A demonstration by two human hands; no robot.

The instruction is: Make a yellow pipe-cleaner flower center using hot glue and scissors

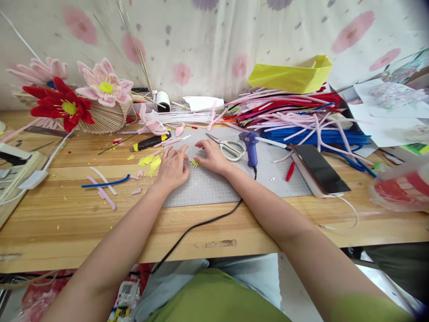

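Observation:
My left hand (172,166) lies low over the left edge of the grey cutting mat (214,190), its fingers apart and nothing visible in them. Facing it, my right hand (212,156) is curved with a gap between thumb and fingers. The right thumb is at a small yellow fringed piece (194,163), like flower stamens, which lies on the mat between both hands; the thumb partly hides it. Just beyond the right hand are white-handled scissors (233,151) and a purple glue gun (248,147). Yellow paper scraps (154,164) lie beside the left hand.
A black cord (201,226) runs from the glue gun across the table's front edge. Fuzzy-stem flowers (69,107) stand at left, bundled pipe cleaners (291,109) at back right. A utility knife (150,142), a phone (320,167) and a plastic tub (402,185) lie around.

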